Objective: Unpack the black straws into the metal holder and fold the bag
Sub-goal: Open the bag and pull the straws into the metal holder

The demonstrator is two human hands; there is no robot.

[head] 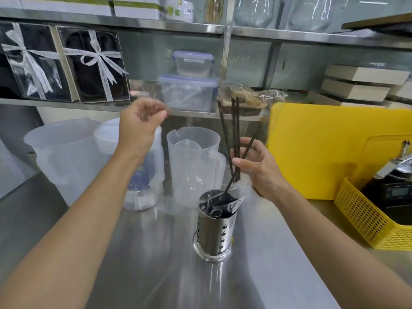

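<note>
Here, on a steel surface (138, 253): a perforated metal holder (213, 228) standing upright, with crumpled clear bag (231, 197) plastic over its mouth. Just above, the right hand (256, 168) gripping a few black straws (235, 139), fanned upward, lower ends angled toward the holder's opening. Raised to the left, the left hand (140, 128), fingers loosely curled, apparently pinching blurred clear film; grip uncertain. Behind, translucent plastic jugs (191, 161) and a yellow board (330, 148).
</note>
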